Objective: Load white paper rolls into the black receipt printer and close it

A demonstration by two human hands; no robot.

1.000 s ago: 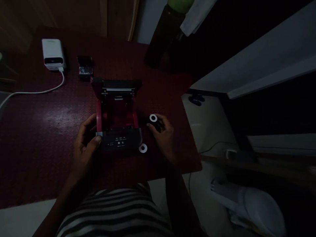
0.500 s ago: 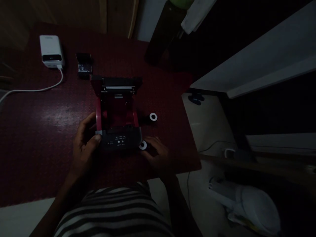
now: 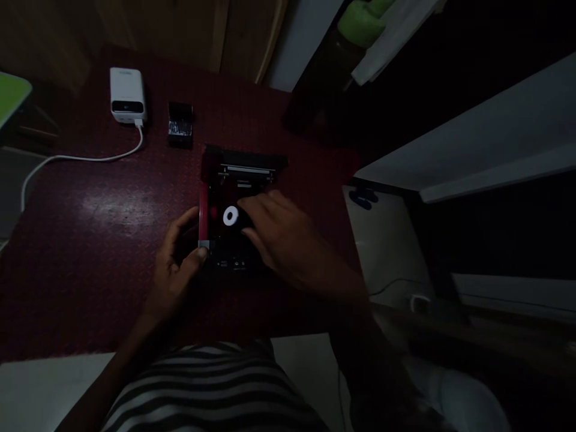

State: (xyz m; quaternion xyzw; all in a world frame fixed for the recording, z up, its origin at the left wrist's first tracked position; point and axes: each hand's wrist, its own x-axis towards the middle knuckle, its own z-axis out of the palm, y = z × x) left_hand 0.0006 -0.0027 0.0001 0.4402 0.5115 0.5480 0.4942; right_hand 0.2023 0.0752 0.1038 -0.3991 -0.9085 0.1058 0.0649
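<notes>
A red and black device, which looks like a small label printer (image 3: pixel 204 210), sits on the table with its lid raised at the back. My left hand (image 3: pixel 177 258) grips its near left corner, thumb on the front panel and fingers along the side wall. Over the open bay, my right hand (image 3: pixel 283 234) has its fingers closed around a small dark roll (image 3: pixel 231 216). The roll's white ring-shaped end, with a dark hole, faces left. My right hand and forearm cover the printer's right side. Whether the roll touches the bay floor I cannot tell.
A white power bank (image 3: pixel 127 93) with a white cable (image 3: pixel 90 159) lies at the back left of the red table (image 3: pixel 112 252). Beside it is a small black open case (image 3: pixel 180 125). A tall bottle with a green cap (image 3: pixel 360 27) stands at the back right.
My right hand has moved from beside the printer's front right corner up and left over its bay, carrying the roll. The second roll is out of sight now. The view has shifted.
</notes>
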